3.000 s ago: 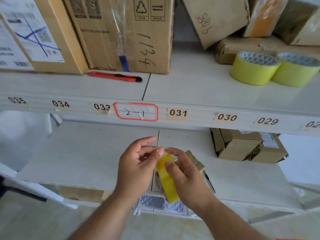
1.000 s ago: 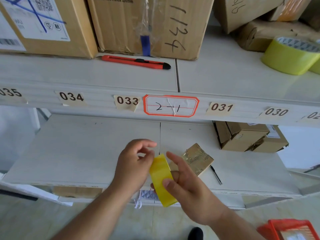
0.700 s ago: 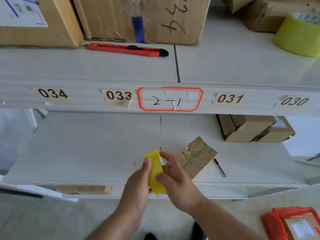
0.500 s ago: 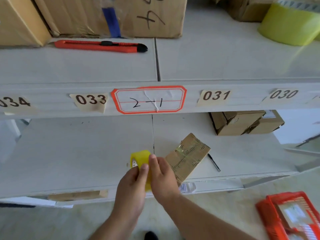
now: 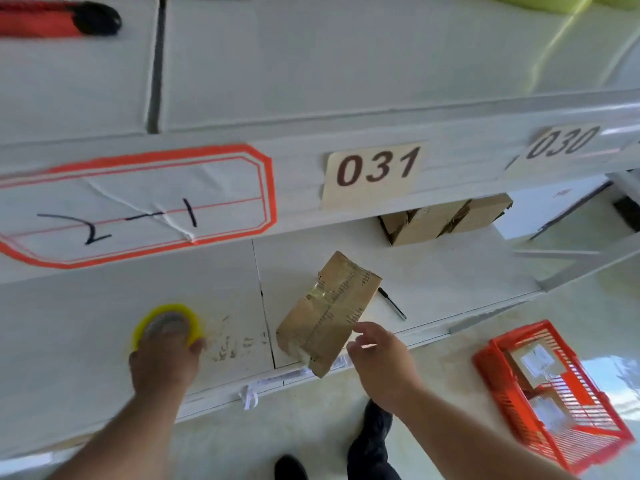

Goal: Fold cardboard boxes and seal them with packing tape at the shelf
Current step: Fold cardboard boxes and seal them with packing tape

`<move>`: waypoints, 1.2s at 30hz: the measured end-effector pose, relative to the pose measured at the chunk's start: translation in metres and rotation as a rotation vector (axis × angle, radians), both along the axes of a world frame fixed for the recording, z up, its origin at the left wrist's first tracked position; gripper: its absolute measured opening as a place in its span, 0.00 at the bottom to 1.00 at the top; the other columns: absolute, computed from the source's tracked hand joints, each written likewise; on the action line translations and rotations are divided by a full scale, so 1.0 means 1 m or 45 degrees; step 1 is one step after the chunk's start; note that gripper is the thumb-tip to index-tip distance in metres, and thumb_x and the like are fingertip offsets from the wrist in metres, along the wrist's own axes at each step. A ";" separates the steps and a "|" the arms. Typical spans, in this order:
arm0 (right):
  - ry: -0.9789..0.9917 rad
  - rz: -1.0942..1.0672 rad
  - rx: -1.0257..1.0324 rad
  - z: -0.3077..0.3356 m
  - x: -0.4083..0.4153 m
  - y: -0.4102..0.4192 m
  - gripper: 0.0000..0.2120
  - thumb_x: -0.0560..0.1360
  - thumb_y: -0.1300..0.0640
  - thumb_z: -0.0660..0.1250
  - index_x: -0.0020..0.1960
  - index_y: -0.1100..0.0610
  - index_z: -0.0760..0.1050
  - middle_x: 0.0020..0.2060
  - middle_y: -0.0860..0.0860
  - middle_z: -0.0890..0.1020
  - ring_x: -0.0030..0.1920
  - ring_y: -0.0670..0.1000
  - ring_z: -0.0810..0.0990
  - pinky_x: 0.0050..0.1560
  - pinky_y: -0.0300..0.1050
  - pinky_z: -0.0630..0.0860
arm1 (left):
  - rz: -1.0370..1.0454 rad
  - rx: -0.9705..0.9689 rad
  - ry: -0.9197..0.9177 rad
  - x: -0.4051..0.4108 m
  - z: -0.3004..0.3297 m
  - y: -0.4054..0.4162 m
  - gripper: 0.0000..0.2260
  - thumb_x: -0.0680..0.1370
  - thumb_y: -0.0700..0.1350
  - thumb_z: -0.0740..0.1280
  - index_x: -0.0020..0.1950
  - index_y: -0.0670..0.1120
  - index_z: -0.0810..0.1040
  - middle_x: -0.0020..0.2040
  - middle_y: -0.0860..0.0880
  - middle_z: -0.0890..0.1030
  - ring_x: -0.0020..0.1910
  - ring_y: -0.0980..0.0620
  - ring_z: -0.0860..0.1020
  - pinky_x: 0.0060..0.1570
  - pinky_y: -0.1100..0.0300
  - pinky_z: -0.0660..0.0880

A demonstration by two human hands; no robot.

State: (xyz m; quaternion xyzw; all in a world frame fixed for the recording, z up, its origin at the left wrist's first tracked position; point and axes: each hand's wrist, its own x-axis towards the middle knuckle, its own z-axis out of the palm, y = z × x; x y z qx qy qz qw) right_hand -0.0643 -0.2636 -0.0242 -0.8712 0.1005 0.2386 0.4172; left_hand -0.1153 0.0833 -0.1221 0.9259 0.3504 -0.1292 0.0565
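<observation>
Tape roll left of box

I count two hands, one yellow tape roll, one taped box, one red basket.

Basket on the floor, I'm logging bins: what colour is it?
The basket is orange-red, with slatted sides; the head view shows it.
</observation>
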 end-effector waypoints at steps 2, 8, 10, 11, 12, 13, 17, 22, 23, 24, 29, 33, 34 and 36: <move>0.000 0.042 0.017 -0.006 0.002 -0.001 0.14 0.81 0.51 0.65 0.62 0.35 0.76 0.55 0.40 0.79 0.50 0.40 0.80 0.38 0.36 0.75 | 0.017 0.036 -0.057 0.005 0.003 -0.008 0.24 0.76 0.60 0.72 0.64 0.46 0.79 0.65 0.42 0.79 0.64 0.37 0.76 0.57 0.43 0.75; -0.378 0.294 -0.281 -0.012 -0.001 -0.008 0.13 0.83 0.49 0.64 0.64 0.40 0.80 0.53 0.45 0.79 0.51 0.47 0.78 0.51 0.44 0.77 | 0.188 -0.642 -0.683 0.044 0.065 -0.157 0.22 0.82 0.61 0.60 0.68 0.47 0.77 0.66 0.46 0.78 0.63 0.43 0.78 0.63 0.45 0.76; -0.847 0.431 -0.413 -0.014 -0.004 -0.003 0.09 0.80 0.54 0.66 0.55 0.47 0.84 0.50 0.47 0.80 0.52 0.54 0.77 0.53 0.51 0.79 | 0.158 -0.637 -0.622 0.050 0.063 -0.187 0.24 0.83 0.62 0.53 0.62 0.47 0.79 0.61 0.45 0.79 0.60 0.42 0.79 0.58 0.45 0.78; -0.973 0.541 -0.342 -0.017 -0.006 0.002 0.10 0.78 0.57 0.65 0.53 0.49 0.84 0.52 0.47 0.82 0.54 0.55 0.78 0.55 0.52 0.79 | 0.164 -0.621 -0.606 0.052 0.061 -0.193 0.25 0.83 0.61 0.50 0.57 0.47 0.80 0.57 0.44 0.80 0.57 0.40 0.79 0.55 0.45 0.78; -0.988 0.675 -0.258 -0.021 -0.006 0.008 0.12 0.77 0.57 0.64 0.56 0.50 0.83 0.57 0.47 0.83 0.60 0.54 0.78 0.61 0.52 0.78 | 0.192 -0.623 -0.603 0.052 0.056 -0.193 0.26 0.84 0.60 0.48 0.54 0.45 0.80 0.54 0.43 0.80 0.55 0.39 0.80 0.53 0.45 0.78; -0.952 0.811 -0.227 -0.028 -0.008 0.014 0.16 0.78 0.56 0.63 0.63 0.50 0.82 0.65 0.47 0.82 0.68 0.52 0.76 0.69 0.51 0.74 | 0.223 -0.647 -0.626 0.053 0.051 -0.191 0.25 0.85 0.58 0.48 0.54 0.44 0.80 0.54 0.42 0.80 0.54 0.38 0.80 0.53 0.45 0.78; -0.943 1.048 -0.478 -0.049 -0.008 0.018 0.27 0.83 0.49 0.57 0.80 0.54 0.67 0.79 0.49 0.68 0.81 0.50 0.63 0.80 0.50 0.54 | 0.216 -0.620 -0.585 0.051 0.044 -0.187 0.23 0.86 0.58 0.50 0.58 0.47 0.80 0.56 0.44 0.81 0.54 0.40 0.80 0.50 0.50 0.75; -0.796 1.045 -0.622 -0.041 0.032 0.023 0.32 0.85 0.42 0.46 0.84 0.56 0.55 0.83 0.52 0.56 0.83 0.49 0.46 0.80 0.51 0.42 | 0.166 -0.538 -0.528 0.049 0.040 -0.186 0.23 0.85 0.61 0.48 0.54 0.49 0.78 0.53 0.46 0.81 0.50 0.41 0.80 0.49 0.48 0.78; -0.696 1.039 -0.665 -0.040 0.045 0.022 0.33 0.85 0.39 0.43 0.85 0.55 0.48 0.84 0.51 0.48 0.83 0.48 0.40 0.81 0.51 0.37 | 0.151 -0.527 -0.534 0.049 0.039 -0.186 0.24 0.85 0.61 0.47 0.54 0.49 0.77 0.52 0.46 0.81 0.50 0.41 0.80 0.49 0.47 0.79; -0.619 1.028 -0.727 -0.038 0.058 0.021 0.35 0.85 0.37 0.40 0.85 0.55 0.42 0.84 0.50 0.42 0.82 0.47 0.35 0.81 0.51 0.34 | 0.141 -0.527 -0.542 0.049 0.039 -0.187 0.24 0.85 0.61 0.47 0.54 0.48 0.77 0.52 0.46 0.80 0.50 0.41 0.80 0.49 0.47 0.79; -0.484 0.905 -0.842 -0.036 0.095 0.020 0.43 0.80 0.27 0.37 0.83 0.53 0.31 0.82 0.48 0.33 0.82 0.49 0.31 0.82 0.55 0.35 | 0.141 -0.545 -0.571 0.050 0.037 -0.186 0.24 0.84 0.61 0.46 0.52 0.49 0.76 0.50 0.48 0.80 0.49 0.42 0.79 0.49 0.47 0.78; -0.378 0.703 -0.759 -0.028 0.114 0.026 0.47 0.78 0.24 0.42 0.85 0.56 0.43 0.81 0.55 0.61 0.78 0.58 0.62 0.76 0.55 0.63 | 0.171 -0.489 -0.479 0.049 0.042 -0.185 0.29 0.81 0.66 0.42 0.57 0.50 0.77 0.53 0.46 0.78 0.51 0.42 0.79 0.49 0.48 0.78; -0.348 0.676 -0.746 -0.025 0.119 0.025 0.46 0.78 0.24 0.45 0.83 0.55 0.51 0.75 0.54 0.69 0.73 0.58 0.69 0.69 0.56 0.70 | 0.222 -0.439 -0.409 0.047 0.043 -0.184 0.31 0.81 0.67 0.43 0.61 0.49 0.76 0.56 0.45 0.77 0.54 0.40 0.79 0.48 0.49 0.76; -0.307 0.610 -0.686 -0.020 0.125 0.020 0.35 0.79 0.26 0.50 0.73 0.50 0.66 0.62 0.51 0.78 0.60 0.56 0.78 0.56 0.54 0.77 | 0.373 -0.491 -0.266 0.042 0.045 -0.184 0.36 0.79 0.73 0.45 0.65 0.46 0.73 0.59 0.41 0.76 0.55 0.38 0.80 0.45 0.50 0.74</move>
